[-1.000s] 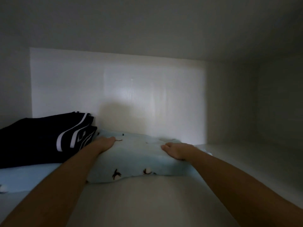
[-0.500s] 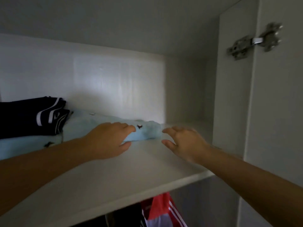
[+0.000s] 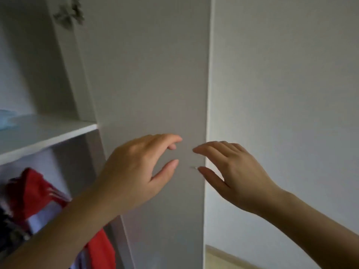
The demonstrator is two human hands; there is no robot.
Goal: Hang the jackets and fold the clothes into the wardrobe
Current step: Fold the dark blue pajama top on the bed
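Peeking in at the far left edge of my remote feed, a folded light-blue garment (image 3: 5, 117) lies on the white wardrobe shelf (image 3: 50, 133), with only a sliver of it showing. Under the shelf I see a red jacket (image 3: 33, 191) with pale stripes hanging in the lower compartment. A dark garment (image 3: 7, 228) hangs just beside it at the picture's edge, too blurred for me to name. A metal hinge (image 3: 68, 14), also blurred, sits high on the wardrobe's side panel, and the open white door (image 3: 147, 74) fills the middle of the view. The person's left hand (image 3: 134, 171) hovers in front of that door, holding nothing, its fingers gently curved and its thumb spread well apart from them. The right hand (image 3: 235, 175) hovers level with it, just past the door's outer edge and against the pale wall (image 3: 291, 94). It is likewise empty, fingers loosely bent and thumb held apart. The two sets of fingertips point towards each other with a small gap between them, and I cannot tell whether either hand touches the door. A pale wooden strip (image 3: 223, 257) shows at the bottom right, at the foot of the wall.
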